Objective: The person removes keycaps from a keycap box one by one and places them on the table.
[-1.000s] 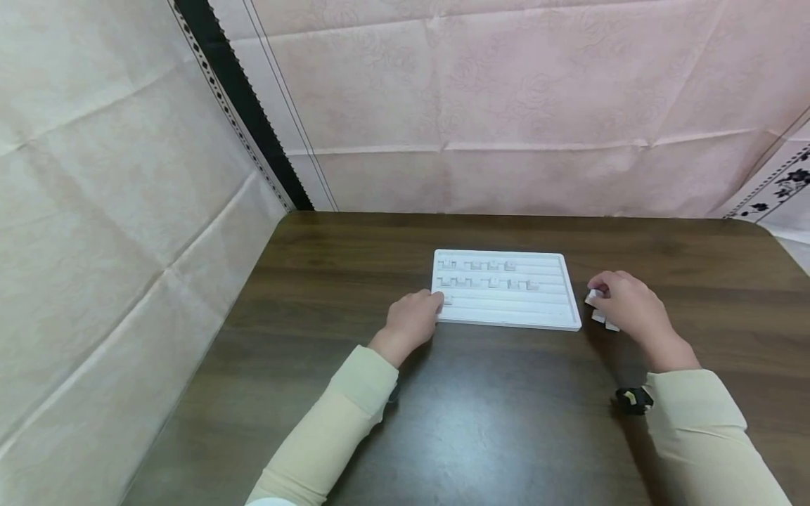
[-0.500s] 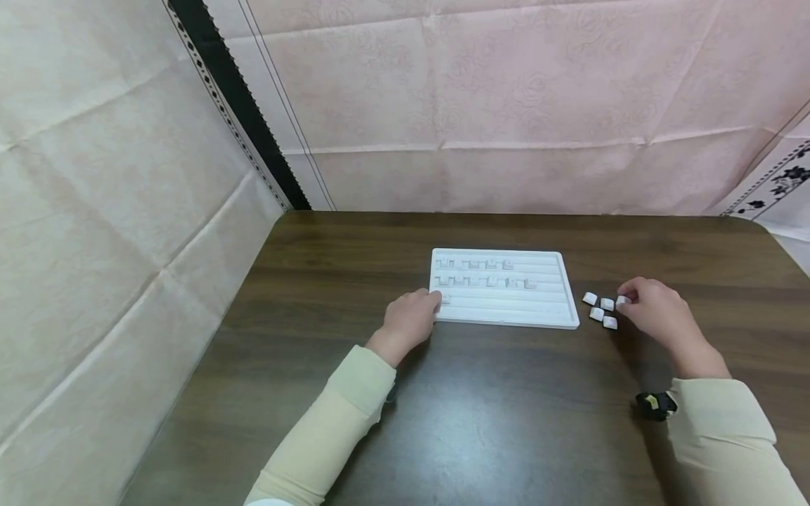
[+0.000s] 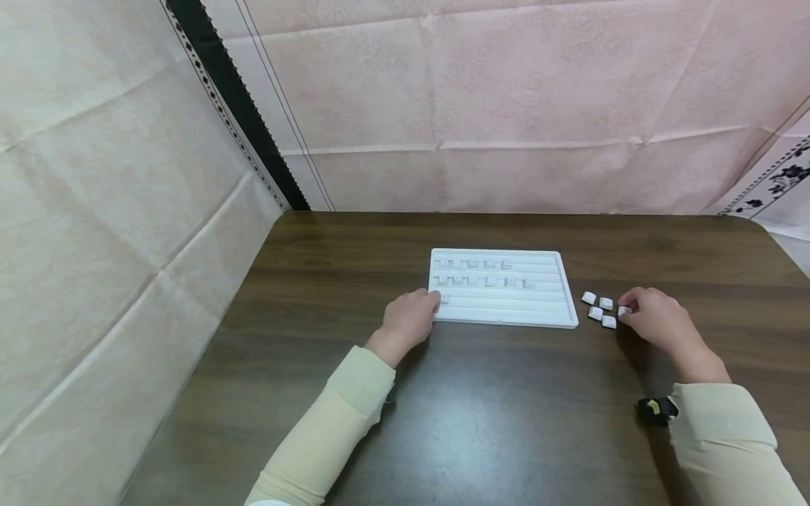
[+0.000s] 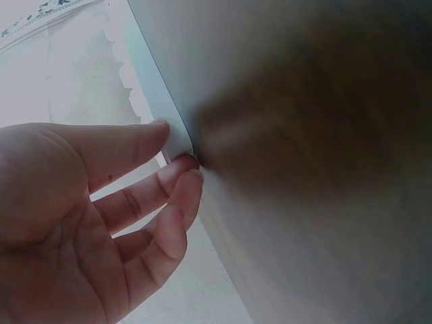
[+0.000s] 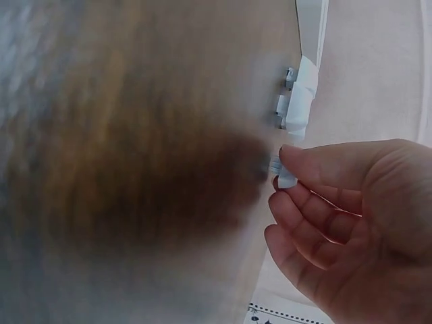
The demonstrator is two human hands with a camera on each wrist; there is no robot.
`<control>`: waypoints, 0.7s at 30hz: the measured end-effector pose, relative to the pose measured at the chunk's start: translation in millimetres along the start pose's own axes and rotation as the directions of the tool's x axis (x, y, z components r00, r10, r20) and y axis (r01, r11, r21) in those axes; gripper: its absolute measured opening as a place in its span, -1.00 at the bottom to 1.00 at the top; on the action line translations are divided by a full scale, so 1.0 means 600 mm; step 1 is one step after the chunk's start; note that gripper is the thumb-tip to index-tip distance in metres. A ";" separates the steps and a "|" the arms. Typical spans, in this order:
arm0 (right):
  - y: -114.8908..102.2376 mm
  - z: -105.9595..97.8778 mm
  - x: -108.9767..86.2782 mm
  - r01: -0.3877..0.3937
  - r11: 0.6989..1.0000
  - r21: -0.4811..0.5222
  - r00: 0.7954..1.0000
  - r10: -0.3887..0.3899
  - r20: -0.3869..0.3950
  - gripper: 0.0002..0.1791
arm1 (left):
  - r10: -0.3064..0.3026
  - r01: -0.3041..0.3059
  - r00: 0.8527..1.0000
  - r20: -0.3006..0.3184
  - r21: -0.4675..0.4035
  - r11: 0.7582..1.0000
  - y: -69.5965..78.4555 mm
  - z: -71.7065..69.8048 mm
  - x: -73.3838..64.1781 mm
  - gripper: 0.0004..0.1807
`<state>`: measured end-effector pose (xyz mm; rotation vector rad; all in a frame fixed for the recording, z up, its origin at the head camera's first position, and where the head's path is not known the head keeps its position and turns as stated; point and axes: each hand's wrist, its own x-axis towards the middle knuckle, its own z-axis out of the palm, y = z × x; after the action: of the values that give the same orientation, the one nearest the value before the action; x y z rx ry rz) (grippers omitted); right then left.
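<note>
A white ridged tray [image 3: 512, 310] lies on the table, with small white keycaps [image 3: 491, 281] standing in its two upper rows and one by the left edge. My left hand [image 3: 411, 318] holds the tray's near left corner; in the left wrist view the thumb lies on its rim [image 4: 177, 138] with fingertips under the corner. To the right of the tray, my right hand [image 3: 659, 322] pinches a white keycap [image 5: 287, 178] between thumb and fingers, close over the tabletop. Several loose keycaps [image 3: 605, 303] lie between that hand and the tray.
The brown wooden table [image 3: 481, 400] runs back to a pale pink cloth [image 3: 538, 105] hanging along its far edge. Another pale cloth [image 3: 126, 211] hangs on the left. A black device [image 3: 657, 411] sits at the right wrist.
My right hand has moved right, away from the loose keycaps it covered, and then slightly nearer with a keycap in its fingers. The left hand stays at the tray's corner.
</note>
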<state>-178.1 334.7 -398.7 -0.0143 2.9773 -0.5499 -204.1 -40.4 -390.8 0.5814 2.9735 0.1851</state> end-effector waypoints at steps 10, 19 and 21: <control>0.000 0.001 -0.001 0.006 1.000 -0.016 1.000 -0.006 0.008 -0.69 | -0.001 0.001 1.000 0.000 0.005 1.000 -0.001 0.000 -0.001 -0.88; -0.002 -0.008 -0.003 0.025 1.000 -0.011 0.999 -0.024 0.025 -0.63 | 0.000 0.000 1.000 0.005 0.012 1.000 -0.001 0.001 0.000 -0.87; -0.004 -0.010 -0.003 0.029 1.000 -0.007 0.999 -0.029 0.023 -0.64 | 0.001 -0.001 1.000 0.003 0.014 1.000 -0.001 0.002 0.000 -0.86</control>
<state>-177.1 334.6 -391.9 -0.0641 2.9609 -0.5378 -204.2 -40.8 -391.8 0.5842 2.9742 0.1639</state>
